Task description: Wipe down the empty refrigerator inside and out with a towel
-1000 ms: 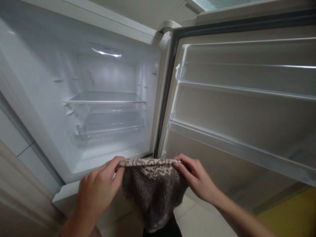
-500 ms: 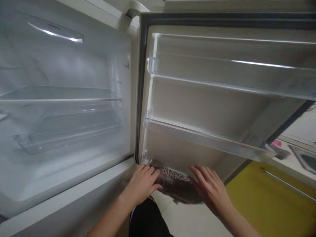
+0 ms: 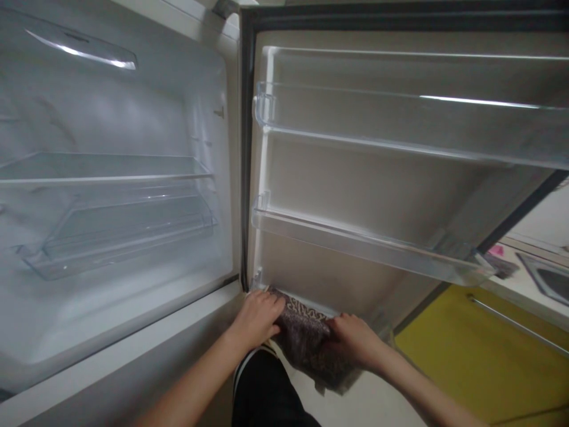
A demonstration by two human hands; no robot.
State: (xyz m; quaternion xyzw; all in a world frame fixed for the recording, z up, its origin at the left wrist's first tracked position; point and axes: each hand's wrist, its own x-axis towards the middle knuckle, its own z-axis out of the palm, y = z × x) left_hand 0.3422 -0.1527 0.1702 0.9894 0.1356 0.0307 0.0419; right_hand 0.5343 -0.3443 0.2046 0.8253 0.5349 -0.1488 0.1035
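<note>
A dark brown-purple patterned cloth (image 3: 306,335) hangs at the lowest bin of the open fridge door (image 3: 338,178). My left hand (image 3: 259,314) has its fingers curled over the cloth's upper left end, beside the hinge side. My right hand (image 3: 355,338) is closed on the cloth further right, its fingertips partly hidden in the folds. The bottom bin (image 3: 258,279) is mostly covered by the cloth and my hands. Below my hands the cloth's lower edge dangles loosely.
To the left the fridge interior (image 3: 120,118) has a glass shelf (image 3: 106,167) and a tilted clear bin (image 3: 120,249). Clear door bins (image 3: 373,240) jut out above my hands. A yellow cabinet (image 3: 480,350) and counter stand at right. My leg (image 3: 271,391) is below.
My right hand has moved left and down and closed on the cloth. The cloth hangs lower now. My left hand stays at the bin's left end. The view has shifted slightly.
</note>
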